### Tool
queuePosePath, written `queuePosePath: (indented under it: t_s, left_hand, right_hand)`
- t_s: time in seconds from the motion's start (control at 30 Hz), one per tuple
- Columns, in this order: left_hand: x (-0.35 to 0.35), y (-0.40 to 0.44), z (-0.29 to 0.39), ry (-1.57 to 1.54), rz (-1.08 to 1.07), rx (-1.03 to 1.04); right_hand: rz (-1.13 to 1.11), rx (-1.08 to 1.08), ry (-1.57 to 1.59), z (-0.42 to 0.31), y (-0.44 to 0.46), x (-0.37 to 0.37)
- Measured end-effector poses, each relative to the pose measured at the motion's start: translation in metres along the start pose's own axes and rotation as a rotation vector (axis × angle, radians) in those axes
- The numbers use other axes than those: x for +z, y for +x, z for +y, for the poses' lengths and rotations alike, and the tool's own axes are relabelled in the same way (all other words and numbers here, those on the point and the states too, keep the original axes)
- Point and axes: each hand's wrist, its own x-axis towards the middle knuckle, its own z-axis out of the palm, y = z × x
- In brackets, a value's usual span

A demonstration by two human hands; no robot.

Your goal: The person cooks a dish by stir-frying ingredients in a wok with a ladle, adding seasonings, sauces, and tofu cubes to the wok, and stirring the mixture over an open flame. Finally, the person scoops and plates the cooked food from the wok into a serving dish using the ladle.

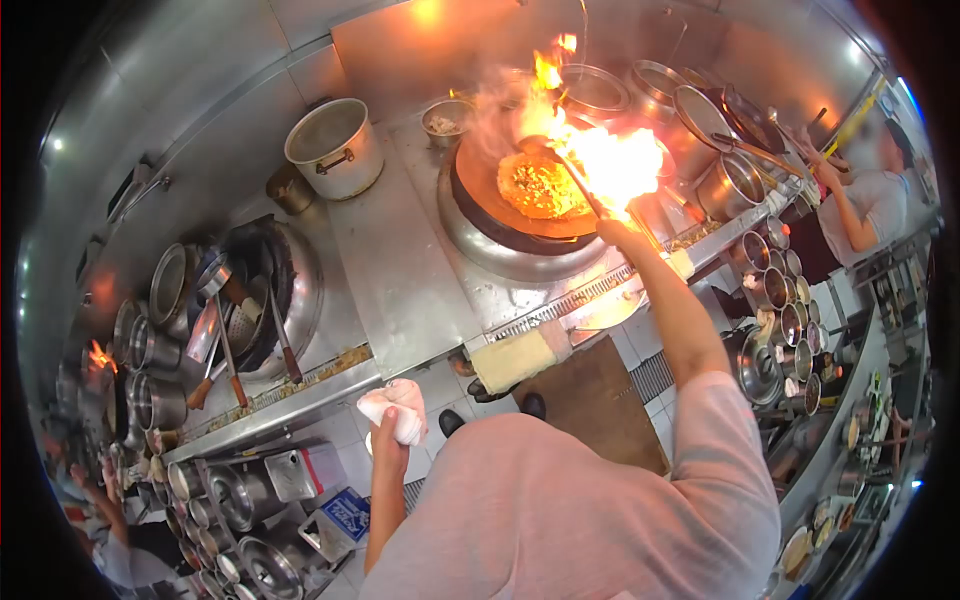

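Observation:
A large wok (480, 190) sits on the round burner at the upper middle, with food (540, 187) glowing orange inside it. Tall bright flames (620, 165) rise over its right side. My right hand (617, 232) is closed around the handle of a ladle (578, 180), whose bowl is over the food. Away from the wok, in front of the stove edge, my left hand (390, 428) grips a folded whitish cloth (400, 405).
A deep pot (333, 150) and a small bowl (447, 120) stand behind. Another wok (300, 290) with utensils lies left. A towel (515, 357) hangs on the front edge. Co-workers (865, 205) (120, 545) are at both sides. Metal containers line both sides.

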Motion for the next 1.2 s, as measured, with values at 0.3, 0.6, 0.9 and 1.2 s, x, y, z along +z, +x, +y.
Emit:
queuePosePath:
  t_s: [0.3, 0.6, 0.9, 1.2]
  left_hand:
    - [-0.015, 0.001, -0.002, -0.037, 0.119, 0.052]
    - [-0.015, 0.015, 0.002, -0.042, 0.086, 0.134]
    - [0.001, 0.012, -0.008, -0.054, 0.034, 0.01]
    - [0.057, 0.01, -0.02, 0.035, 0.013, 0.09]
  right_hand:
    - [0.007, -0.177, -0.427, -0.013, -0.096, -0.065]
    - [-0.006, -0.201, -0.123, 0.009, -0.101, -0.04]
    - [-0.086, -0.059, -0.107, 0.001, -0.092, -0.033]
    - [-0.151, -0.119, 0.007, 0.02, -0.093, -0.044]
